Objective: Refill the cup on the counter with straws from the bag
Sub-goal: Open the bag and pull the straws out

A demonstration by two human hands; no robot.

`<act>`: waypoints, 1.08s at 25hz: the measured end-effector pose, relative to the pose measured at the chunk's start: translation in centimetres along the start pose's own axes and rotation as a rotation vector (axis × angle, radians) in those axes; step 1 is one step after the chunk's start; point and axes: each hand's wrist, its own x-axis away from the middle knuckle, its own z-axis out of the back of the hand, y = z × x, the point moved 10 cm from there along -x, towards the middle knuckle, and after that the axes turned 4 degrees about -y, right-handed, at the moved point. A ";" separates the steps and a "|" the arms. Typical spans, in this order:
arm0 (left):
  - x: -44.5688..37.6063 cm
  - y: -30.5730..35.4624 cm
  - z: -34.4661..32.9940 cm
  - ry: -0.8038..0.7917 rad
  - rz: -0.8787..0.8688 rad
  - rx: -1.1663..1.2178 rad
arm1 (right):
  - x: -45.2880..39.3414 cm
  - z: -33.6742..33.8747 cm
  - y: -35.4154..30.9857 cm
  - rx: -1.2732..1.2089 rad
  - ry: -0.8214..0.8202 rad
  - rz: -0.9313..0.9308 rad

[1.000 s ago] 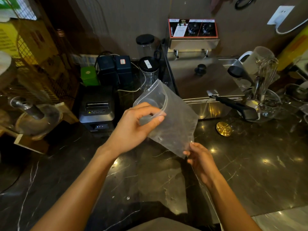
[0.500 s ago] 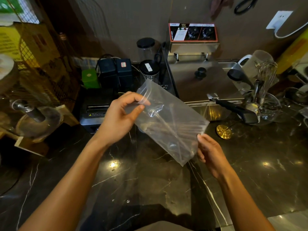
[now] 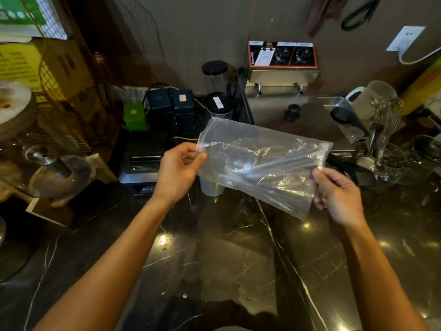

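Note:
A clear plastic bag is stretched nearly level above the counter, held by both hands. Several dark straws lie inside it, slanting up toward its right end. My left hand pinches the bag's left end. My right hand pinches its right end, near the straws' tips. A translucent cup stands on the dark marble counter just under the bag's left half; only its lower part shows, and whether it holds anything is hidden.
A black receipt printer sits left of the cup. Behind stand two black-lidded jars, a steel fryer and dark boxes. Right: a whisk, a jug, glassware. Left: wire rack, glass dome.
The bag has gone from hanging steeply to lying almost level. My right hand moved right and up with the bag's end, my left hand lowered slightly, and the cup came into sight below.

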 end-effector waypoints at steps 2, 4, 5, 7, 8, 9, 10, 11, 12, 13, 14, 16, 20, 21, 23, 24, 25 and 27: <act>-0.7 -1.6 -0.2 0.005 0.034 0.028 | -0.6 -0.2 -0.6 0.028 -0.004 0.015; -1.1 -2.9 -0.5 0.012 0.062 0.032 | -0.8 -0.6 -0.5 0.054 0.009 0.023; -1.2 -3.4 -0.5 0.022 0.078 0.034 | -0.7 -0.8 -0.5 0.044 0.015 0.027; -1.2 -4.6 -0.6 0.039 0.111 0.050 | -0.4 -1.3 -0.5 0.006 0.029 0.047; -1.2 -5.1 -0.7 0.040 0.126 0.058 | -0.2 -1.5 -0.7 -0.006 0.034 0.064; -1.2 -5.6 -0.7 0.043 0.141 0.067 | 0.1 -1.9 -1.2 -0.014 0.032 0.088; -1.1 -6.1 -0.7 0.051 0.157 0.075 | 0.3 -2.3 -1.9 -0.024 0.032 0.120; -1.1 -6.5 -0.7 0.059 0.173 0.086 | 0.5 -2.7 -2.6 -0.029 0.027 0.153; -1.0 -6.8 -0.6 0.067 0.185 0.099 | 0.5 -3.0 -3.4 -0.011 0.022 0.191; -1.0 -7.0 -0.6 0.073 0.192 0.117 | 0.5 -3.4 -4.1 0.017 0.015 0.228; -1.0 -7.2 -0.6 0.077 0.197 0.135 | 0.3 -3.7 -4.7 0.035 0.014 0.254; -1.1 -7.4 -0.6 0.082 0.203 0.162 | -0.2 -3.9 -5.4 0.024 0.037 0.265; -1.7 -7.5 -0.7 0.091 0.200 0.198 | -0.9 -4.2 -7.5 0.080 0.081 0.306; -1.9 -7.5 -0.6 0.095 0.195 0.208 | -1.1 -4.1 -7.9 0.096 0.095 0.309; -2.3 -7.5 -0.7 0.093 0.189 0.231 | -1.5 -4.2 -8.5 0.112 0.109 0.307; -2.5 -7.5 -0.8 0.089 0.188 0.233 | -1.6 -4.3 -8.7 0.124 0.114 0.308; -2.6 -7.4 -1.0 0.084 0.188 0.233 | -1.7 -4.3 -9.0 0.140 0.124 0.311; -2.9 -7.5 -1.4 0.077 0.195 0.244 | -1.9 -4.1 -9.4 0.173 0.134 0.319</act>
